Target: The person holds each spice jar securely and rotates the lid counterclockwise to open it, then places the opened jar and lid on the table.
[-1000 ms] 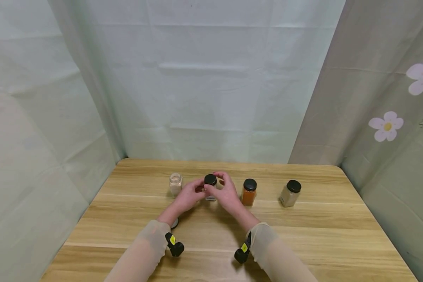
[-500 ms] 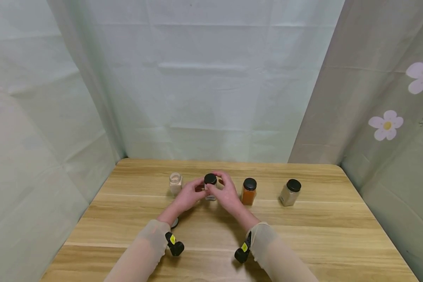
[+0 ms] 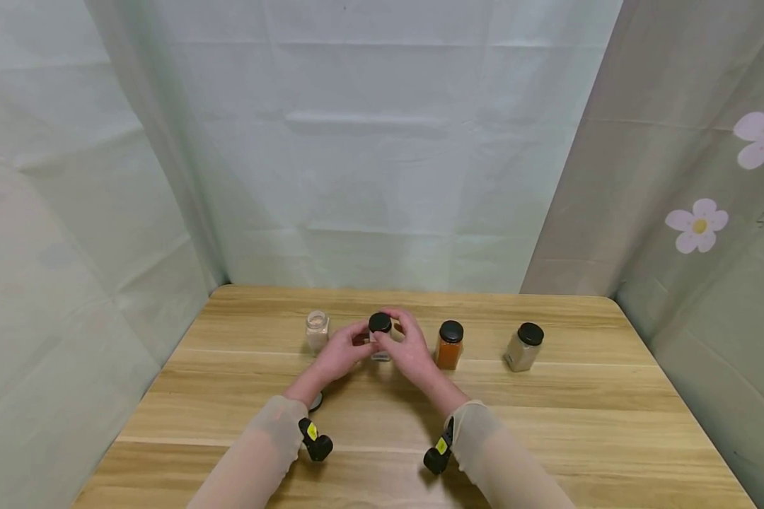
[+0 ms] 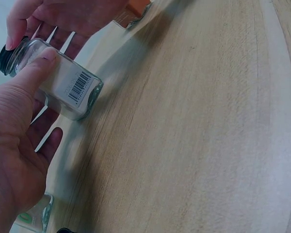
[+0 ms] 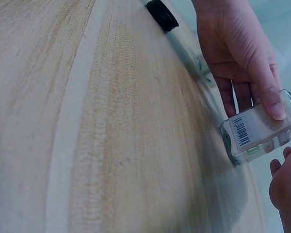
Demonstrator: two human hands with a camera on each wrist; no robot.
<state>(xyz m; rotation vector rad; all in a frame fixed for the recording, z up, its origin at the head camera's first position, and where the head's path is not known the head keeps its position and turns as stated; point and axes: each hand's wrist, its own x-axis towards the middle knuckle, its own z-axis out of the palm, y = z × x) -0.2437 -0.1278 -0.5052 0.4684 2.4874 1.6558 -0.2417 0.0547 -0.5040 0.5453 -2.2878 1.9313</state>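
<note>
A small glass spice jar (image 4: pixel 64 82) with a barcode label is held between my hands near the middle of the table. My left hand (image 3: pixel 340 353) grips its body, thumb along the label side. At the black lid (image 3: pixel 380 323) the thumb and fingers of my right hand (image 3: pixel 412 348) pinch around the rim. The jar's contents are pale; the far side of the jar is hidden by my fingers. In the right wrist view the jar's base is close over the wood.
Left of my hands stands an uncovered jar (image 3: pixel 317 334) of pale powder, and a loose black lid (image 5: pixel 162 15) lies near my left wrist. To the right are an orange-filled jar (image 3: pixel 449 348) and a beige-filled jar (image 3: pixel 523 349), both lidded. Curtains border the wooden table (image 3: pixel 586 438).
</note>
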